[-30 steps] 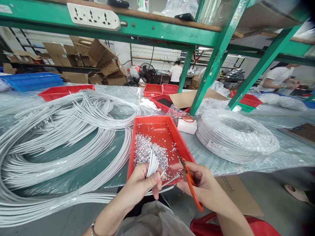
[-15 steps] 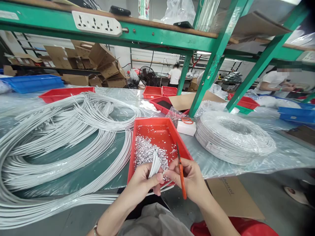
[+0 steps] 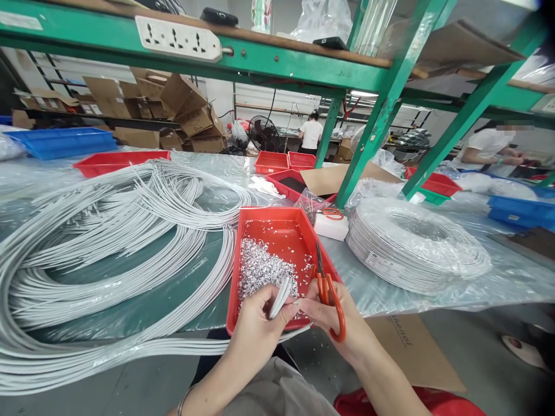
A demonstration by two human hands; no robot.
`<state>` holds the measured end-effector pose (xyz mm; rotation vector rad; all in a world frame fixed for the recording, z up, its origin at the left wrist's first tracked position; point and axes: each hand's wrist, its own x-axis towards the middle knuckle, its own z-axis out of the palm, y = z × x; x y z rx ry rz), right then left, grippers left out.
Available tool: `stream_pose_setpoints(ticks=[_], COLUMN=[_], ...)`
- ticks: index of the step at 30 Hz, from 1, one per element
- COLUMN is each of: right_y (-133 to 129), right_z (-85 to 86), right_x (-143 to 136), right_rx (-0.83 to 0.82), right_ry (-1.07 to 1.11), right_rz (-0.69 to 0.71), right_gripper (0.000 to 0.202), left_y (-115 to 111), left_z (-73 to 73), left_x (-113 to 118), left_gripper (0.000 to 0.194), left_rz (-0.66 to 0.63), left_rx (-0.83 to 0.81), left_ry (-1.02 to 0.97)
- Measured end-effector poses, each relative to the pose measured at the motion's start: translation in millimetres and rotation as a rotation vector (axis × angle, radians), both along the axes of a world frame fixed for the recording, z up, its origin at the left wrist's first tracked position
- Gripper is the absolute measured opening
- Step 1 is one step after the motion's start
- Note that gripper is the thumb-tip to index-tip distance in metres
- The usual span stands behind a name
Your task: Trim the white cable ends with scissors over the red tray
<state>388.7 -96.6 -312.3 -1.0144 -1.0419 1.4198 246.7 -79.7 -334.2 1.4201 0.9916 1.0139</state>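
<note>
Strip light (image 3: pixel 363 93): white, glowing in the background
Bench (image 3: pixel 134 312): bright, glare on plastic
Wrapped coil (image 3: pixel 418 245): glossy highlights
Far shelves (image 3: pixel 260 108): soft detail
Frame edges: stretched, top right corner dark

Both forearms reach up and inward from below. The left hand (image 3: pixel 264 315) curls closed, thumb on top; the right hand (image 3: pixel 332 312) is partly curled, its fingers (image 3: pixel 310 306) meeting the left's.

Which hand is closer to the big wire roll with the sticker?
Right. The right hand, with orange scissors, is nearer us and left of the roll; the left hand is farther left, holding white wires.
</note>
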Motion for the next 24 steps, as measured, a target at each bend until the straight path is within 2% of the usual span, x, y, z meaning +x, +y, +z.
stream_pose_setpoints(ticks=[4, 7, 11, 13, 15, 18, 24], right_y=[2, 10, 28, 32, 30, 16, -6], right_z=[6.3, 13.0, 13.8, 12.2, 11.3, 11.2, 11.6], right_x=[11, 28, 40, 40, 38, 40, 52], right_rx=[-0.002, 0.020, 0.099, 0.139, 0.199, 0.275, 0.317], right_ry=[0.004, -0.025, -0.169, -0.221, -0.303, -0.509, -0.843], right_rz=[0.092, 0.152, 0.079, 0.055, 0.072, 0.151, 0.332], right_gripper=[0.036, 0.040, 0.022, 0.034, 0.040, 0.038, 0.052], left_y=[2, 3, 5, 6, 6, 7, 12], left_z=[-3.1, -1.4, 2.0, 3.1, 4.6, 9.1, 16.7], left_x=[0, -4, -12, -15, -17, -17, -13], left_gripper=[0.020, 0.020, 0.025, 0.027, 0.030, 0.031, 0.029], left_rz=[0.018, -0.045, -0.152, -0.200, -0.235, -0.213, -0.094], left_rx=[-0.005, -0.002, -0.001, -0.101, -0.176, -0.187, -0.187], left_ry=[0.011, -0.004, -0.056, -0.125, -0.207, -0.275, -0.209])
